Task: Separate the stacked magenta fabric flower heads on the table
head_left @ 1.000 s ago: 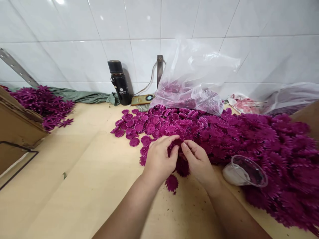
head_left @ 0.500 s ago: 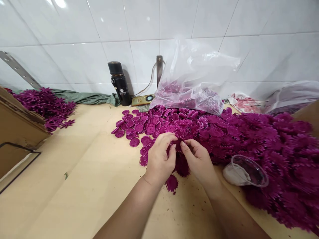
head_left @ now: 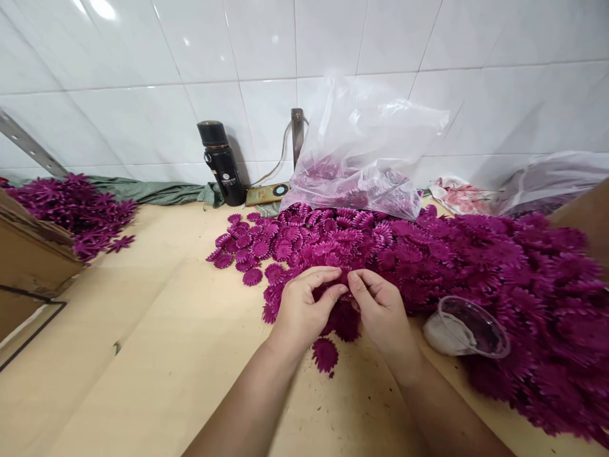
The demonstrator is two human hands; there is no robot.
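Note:
My left hand (head_left: 307, 304) and my right hand (head_left: 378, 304) meet over the front of a heap of magenta artificial flower pieces (head_left: 428, 254). Fingers and thumbs of both are closed in a pinch on one magenta flower piece (head_left: 345, 278), mostly hidden behind the fingertips and hard to set apart from the heap behind it. A loose scalloped flower piece (head_left: 325, 355) lies on the tabletop below my left hand. Beside my right forearm, a clear plastic cup (head_left: 469, 327) with something whitish inside leans tilted against the heap.
A clear plastic bag (head_left: 361, 171) of flower pieces stands behind the heap. Left of it are a black bottle (head_left: 222, 165) and a gold-coloured device (head_left: 267, 193). Star-shaped magenta pieces (head_left: 76, 212) lie by a cardboard box (head_left: 35, 241). A tiled wall (head_left: 266, 51) backs the table (head_left: 143, 343).
The view has shifted slightly, moving the background a little to the left. My fingertips have come closer together around the flower piece, and the left thumb has moved toward the right hand.

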